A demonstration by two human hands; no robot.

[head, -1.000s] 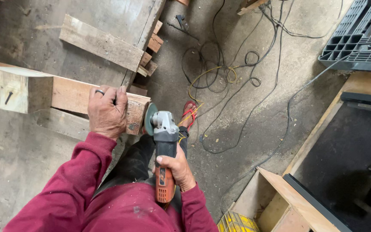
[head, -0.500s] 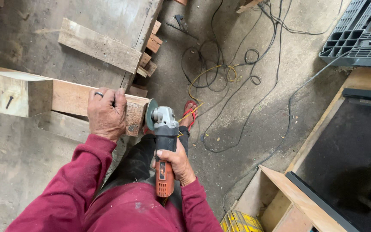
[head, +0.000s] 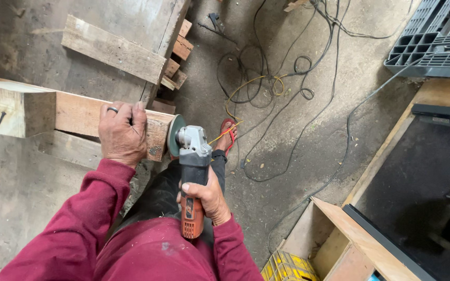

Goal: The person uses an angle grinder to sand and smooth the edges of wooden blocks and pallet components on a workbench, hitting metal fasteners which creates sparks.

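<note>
My left hand (head: 122, 134), with a ring on one finger, presses down on a thick wooden beam (head: 79, 114) near its right end. My right hand (head: 207, 198) grips the orange and grey angle grinder (head: 191, 171) by its body. The grinder's disc (head: 174, 135) sits right against the beam's end face. A pale square block (head: 11, 106) with a dark nail in it lies at the beam's left. Both arms wear dark red sleeves.
A weathered plank (head: 113, 49) and small wood offcuts (head: 175, 62) lie on the workbench (head: 22, 182). Tangled black and yellow cables (head: 272, 88) cover the concrete floor. A red sandal (head: 228, 135) shows below. A black plastic pallet (head: 433, 41) and wooden frames (head: 360, 239) stand right.
The grinder disc has closed in on the beam's end face. The view shifted slightly, and my left hand stays pressed on the beam.
</note>
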